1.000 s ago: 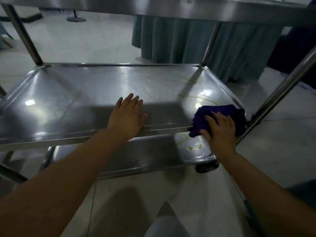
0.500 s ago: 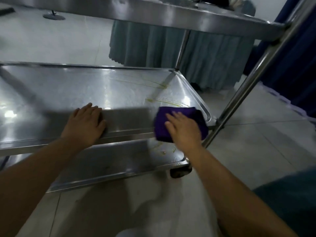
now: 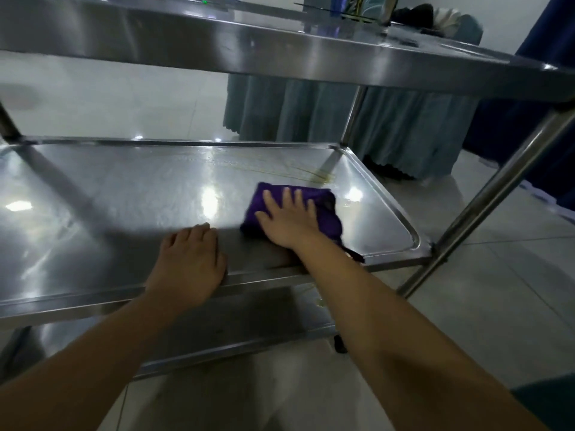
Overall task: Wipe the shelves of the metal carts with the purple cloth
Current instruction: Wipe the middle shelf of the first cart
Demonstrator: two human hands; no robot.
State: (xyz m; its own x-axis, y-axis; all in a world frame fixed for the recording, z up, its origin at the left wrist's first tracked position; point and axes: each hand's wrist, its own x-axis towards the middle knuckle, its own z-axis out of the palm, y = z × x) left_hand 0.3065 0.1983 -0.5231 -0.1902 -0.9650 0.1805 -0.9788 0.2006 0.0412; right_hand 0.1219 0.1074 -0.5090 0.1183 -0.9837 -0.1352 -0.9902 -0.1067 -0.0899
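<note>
Right hand (image 3: 289, 220), fingers flat, presses purple cloth (image 3: 326, 213) on middle shelf (image 3: 124, 194), yellowish streaks (image 3: 311, 174) at its 1 o'clock. Left hand (image 3: 189, 262), fingers loosely bent, rests on front rim, probably steadying the cart.

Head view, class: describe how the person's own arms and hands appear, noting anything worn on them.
Both forearms are bare from the frame's lower edge to the wrists; no sleeves show. The left hand and right hand wear no gloves. No watch, ring or bracelet is visible. Blur hides finer detail.
</note>
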